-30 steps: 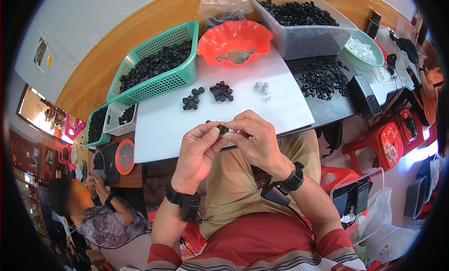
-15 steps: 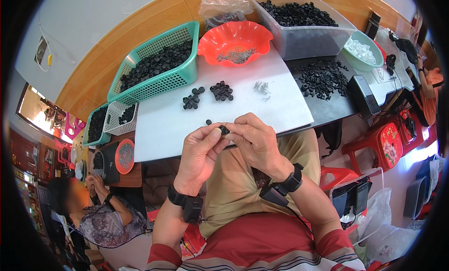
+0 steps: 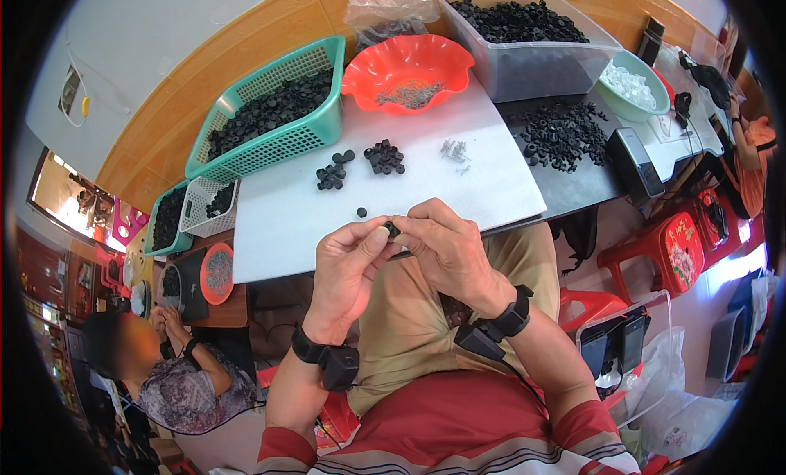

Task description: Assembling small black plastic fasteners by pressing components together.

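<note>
- Head view: the left hand [image 3: 354, 250] pinches a small black part [image 3: 392, 228] between thumb and finger; the right hand [image 3: 449, 250] grips its other side, its fingertips partly hiding it, near the close edge of the desk [image 3: 278, 233].
- From that part, a loose black piece [image 3: 362, 212] lies at 10 o'clock, a black cluster [image 3: 384, 157] at 12, thin pale pins [image 3: 455, 153] at 1.
- A fingertip slip could drop the part into the lap [image 3: 401, 336]; a forward nudge might knock the loose piece away.
</note>
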